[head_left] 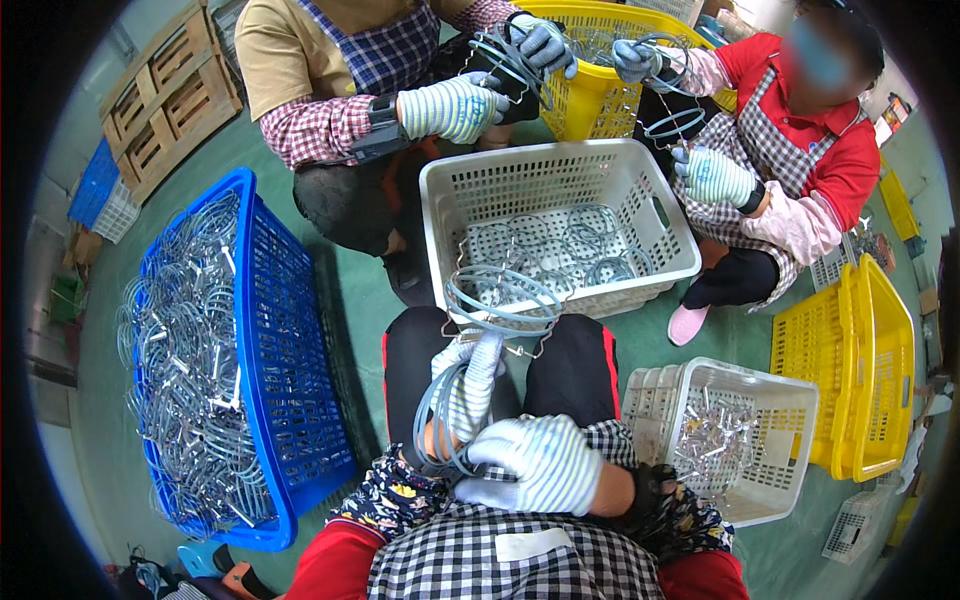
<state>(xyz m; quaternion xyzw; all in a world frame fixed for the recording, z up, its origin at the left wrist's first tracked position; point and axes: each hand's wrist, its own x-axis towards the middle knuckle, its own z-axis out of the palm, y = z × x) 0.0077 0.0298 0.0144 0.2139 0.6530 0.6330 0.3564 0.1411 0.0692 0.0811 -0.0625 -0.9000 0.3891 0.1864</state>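
Observation:
My left hand (474, 378), in a striped knit glove, is closed around a coil of grey cable (503, 312) with thin metal wire ends. The coil's loops stand out beyond the fingers, over the near rim of the white crate. More grey cable loops (437, 415) hang around my left wrist. My right hand (545, 462), gloved alike, lies across my lap with its fingers curled at the lower end of those loops. Its fingertips are partly hidden, but the loops run into its grip.
A white crate (560, 152) with several cable coils stands ahead. At left is a blue crate (285, 330) heaped with cables; at right, a white crate (800, 430) of small metal parts beside stacked yellow crates (850, 370). Two co-workers (455, 108) (720, 178) handle coils opposite.

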